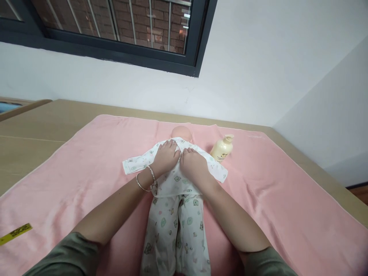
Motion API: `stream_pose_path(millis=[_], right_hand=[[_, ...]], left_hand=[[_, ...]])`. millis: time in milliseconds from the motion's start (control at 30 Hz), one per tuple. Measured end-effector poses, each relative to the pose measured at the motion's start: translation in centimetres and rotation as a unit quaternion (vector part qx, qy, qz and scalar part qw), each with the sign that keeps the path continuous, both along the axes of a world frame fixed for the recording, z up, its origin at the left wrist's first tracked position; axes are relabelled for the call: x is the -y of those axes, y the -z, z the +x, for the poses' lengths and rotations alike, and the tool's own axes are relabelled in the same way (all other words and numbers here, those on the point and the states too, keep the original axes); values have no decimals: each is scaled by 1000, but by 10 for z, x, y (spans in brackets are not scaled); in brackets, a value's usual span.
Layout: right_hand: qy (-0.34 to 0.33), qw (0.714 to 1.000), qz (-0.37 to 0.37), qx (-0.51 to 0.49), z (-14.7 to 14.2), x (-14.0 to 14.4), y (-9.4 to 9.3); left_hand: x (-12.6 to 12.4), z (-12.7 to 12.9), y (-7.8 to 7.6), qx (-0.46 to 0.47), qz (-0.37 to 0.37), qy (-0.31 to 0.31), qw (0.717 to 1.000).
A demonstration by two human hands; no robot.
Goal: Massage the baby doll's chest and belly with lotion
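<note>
1. A pink towel (258,199) covers the table (43,130) under a barred window (115,27).
2. A doll (175,184) in printed pyjamas lies centred on the towel, with a lotion bottle (222,148) beside it.
3. The left hand (166,157) and right hand (193,164) press flat and unclenched on the doll's chest, forearms extended.

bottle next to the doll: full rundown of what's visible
The bottle is small, pale cream-yellow and looks like plastic, with a pump head in the same colour at its top and dark print on its front, too small to read. It lies tilted on the pink towel, pump end pointing toward the wall. It sits just beyond the outstretched sleeve of the doll, close to the cloth; contact there cannot be told. Neither hand touches it; the right hand is the nearer one.
</note>
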State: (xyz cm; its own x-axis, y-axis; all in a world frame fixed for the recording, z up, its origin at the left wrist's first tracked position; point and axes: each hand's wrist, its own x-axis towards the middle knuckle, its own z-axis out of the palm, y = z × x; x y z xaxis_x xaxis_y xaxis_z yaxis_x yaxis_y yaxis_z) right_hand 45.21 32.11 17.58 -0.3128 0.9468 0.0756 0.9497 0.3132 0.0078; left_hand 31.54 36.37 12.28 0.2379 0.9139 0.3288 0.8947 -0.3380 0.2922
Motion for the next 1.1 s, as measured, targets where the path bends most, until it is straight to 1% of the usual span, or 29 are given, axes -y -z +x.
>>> stream_pose_path(millis=[133,200,300,400,500,633,700,767,833,900,967,1033,1100], right_hand=[[38,996,-30,-81,11,-14,-5],[38,994,-30,-100,16,-22,-3],[33,992,-19,-118,24,-34,5],[56,989,-20,-135,29,-43,12],[73,986,-23,-146,32,-47,17],[64,988,-9,-143,33,-48,18],[56,989,-6,-140,33,-47,16],[51,990,-2,-131,29,-44,13],[55,993,5,-107,22,-36,11],[62,995,15,-73,12,-25,12],[46,997,36,-41,1,-12,14],[17,998,57,-20,-6,-2,17],[8,998,61,-26,-7,0,16]], left_hand=[[3,2,1,0,9,-8,1000],[4,3,2,-1,15,-9,1000],[4,3,4,-3,21,-11,1000],[5,5,3,-8,22,-19,1000],[10,7,0,-19,18,-28,999],[18,11,-7,-51,18,-15,998],[19,11,-11,-53,19,-2,998],[17,8,-15,-25,13,6,1000],[11,2,-19,34,-7,7,999],[3,-5,-21,102,-43,2,994],[-5,-12,-22,147,-75,-1,986],[-10,-16,-21,155,-79,0,985],[-10,-15,-17,123,-54,7,991]])
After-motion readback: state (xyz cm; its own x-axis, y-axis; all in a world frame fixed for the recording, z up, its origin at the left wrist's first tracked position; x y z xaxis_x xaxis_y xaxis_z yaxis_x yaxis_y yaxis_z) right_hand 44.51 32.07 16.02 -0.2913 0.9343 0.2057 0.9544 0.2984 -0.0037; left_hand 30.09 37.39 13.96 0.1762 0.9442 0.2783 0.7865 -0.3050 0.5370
